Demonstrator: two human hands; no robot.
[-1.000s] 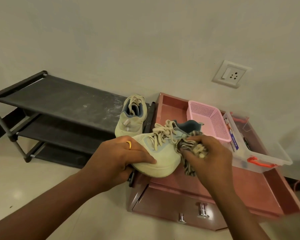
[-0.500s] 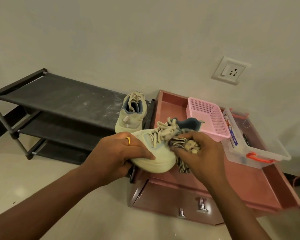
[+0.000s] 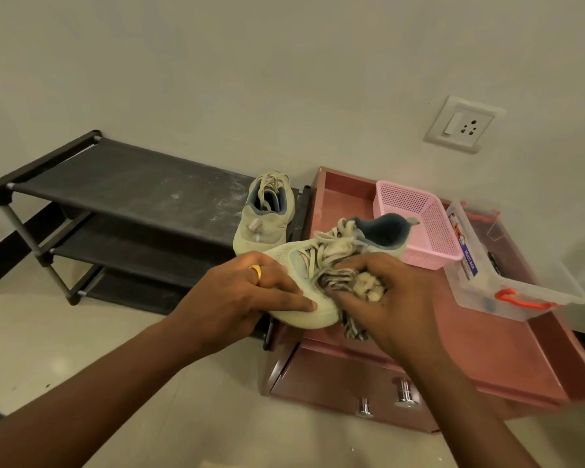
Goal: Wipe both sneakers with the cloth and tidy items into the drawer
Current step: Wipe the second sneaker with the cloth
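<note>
The shoe rack [image 3: 132,187] stands left of the cabinet [image 3: 487,363]. One sneaker [image 3: 264,228] sits on its top shelf, at the cabinet end. On the cabinet: basket [image 3: 433,231] at rear, box [image 3: 520,282] at right.

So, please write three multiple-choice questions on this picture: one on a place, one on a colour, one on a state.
1. Where does the free sneaker stand? A) in the clear box B) on top of the black rack C) on the floor
2. What colour is the basket? A) blue B) green C) pink
3. What is the right hand doing? A) gripping the cloth against the held sneaker B) resting open C) pulling a drawer knob
1 B: it sits at the rack's right end. 2 C: its mesh walls are pink. 3 A: its fingers curl round the bunched cloth.
</note>
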